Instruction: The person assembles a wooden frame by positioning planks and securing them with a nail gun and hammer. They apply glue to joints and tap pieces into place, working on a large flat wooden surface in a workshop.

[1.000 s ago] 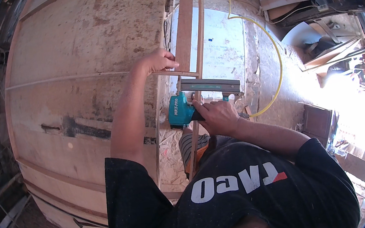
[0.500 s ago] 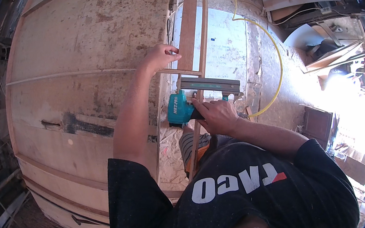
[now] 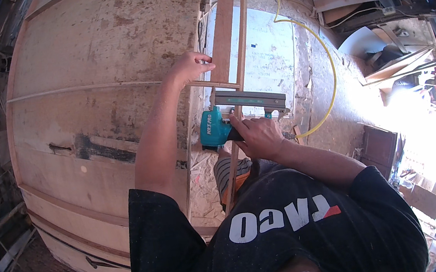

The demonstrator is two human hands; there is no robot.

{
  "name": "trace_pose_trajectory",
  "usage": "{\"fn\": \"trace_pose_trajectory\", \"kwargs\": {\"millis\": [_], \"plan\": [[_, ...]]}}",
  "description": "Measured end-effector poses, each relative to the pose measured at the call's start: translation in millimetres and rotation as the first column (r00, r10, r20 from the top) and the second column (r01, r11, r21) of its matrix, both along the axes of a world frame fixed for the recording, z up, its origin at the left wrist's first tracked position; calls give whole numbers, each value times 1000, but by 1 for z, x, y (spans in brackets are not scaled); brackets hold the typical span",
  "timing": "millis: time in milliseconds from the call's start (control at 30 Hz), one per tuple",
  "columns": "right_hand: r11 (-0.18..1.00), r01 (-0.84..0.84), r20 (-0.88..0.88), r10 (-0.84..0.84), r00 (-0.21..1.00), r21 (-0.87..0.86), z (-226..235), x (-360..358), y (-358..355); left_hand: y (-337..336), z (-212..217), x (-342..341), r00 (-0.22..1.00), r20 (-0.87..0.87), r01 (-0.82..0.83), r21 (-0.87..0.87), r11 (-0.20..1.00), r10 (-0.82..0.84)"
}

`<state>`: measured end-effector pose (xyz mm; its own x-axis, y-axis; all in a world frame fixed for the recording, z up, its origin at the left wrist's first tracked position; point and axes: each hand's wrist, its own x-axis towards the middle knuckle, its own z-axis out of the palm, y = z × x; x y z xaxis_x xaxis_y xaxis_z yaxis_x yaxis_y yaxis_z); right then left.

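To the left of both hands, I am seeing a wide, scuffed plywood counter (image 3: 83, 54) spreading out, a dark smear marking it beside the left forearm. At its near-right edge the left hand (image 3: 194, 68) is reaching rightward, fingers loosely curled, with a gap showing between thumb and index finger; I cannot tell whether its tips are touching the timber. Just below those fingers, a short wooden crosspiece (image 3: 217, 84) is running rightward. Below that, a teal nail gun (image 3: 214, 128) is lying sideways between the hands, its head pointing left and its long grey magazine stretching beyond the right hand's knuckles. A flat wooden board (image 3: 226, 31) is extending away just right of the left fingers, and a long, narrow wooden strip (image 3: 242, 27) is running beside it, meeting the crosspiece. The right hand (image 3: 261, 137) is closing firmly around the gun's grip, its index finger lying near the trigger. Beyond both hands, a pale sheet (image 3: 267, 48) is covering part of the floor. From the right hand's side, a yellow hose (image 3: 332, 57) is curving outward and away.
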<state>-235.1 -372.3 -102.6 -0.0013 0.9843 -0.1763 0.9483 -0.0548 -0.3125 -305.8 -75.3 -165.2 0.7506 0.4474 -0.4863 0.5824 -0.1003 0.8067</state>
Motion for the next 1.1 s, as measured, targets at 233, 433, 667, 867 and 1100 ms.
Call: {"fn": "trace_pose_trajectory", "kwargs": {"millis": [233,433,667,867,1100], "plan": [[1000,14,-39,-13,999,27,-8,-1,-5,0,-1,-2,1000,5,10,18,1000,-10],[1000,16,-10,-16,1000,1,-3,1,-9,0,-10,-2,1000,22,-5,39,999,4],[998,24,-49,-20,999,66,-5,3,-12,2,-24,-4,997,70,-50,60,997,46],[999,35,-56,-36,998,-16,-6,2,-15,0,-4,-1,1000,-27,0,-33,999,-1],[999,44,-48,-44,998,6,6,3,-16,-4,-8,-5,998,21,-64,22,998,64]]}}
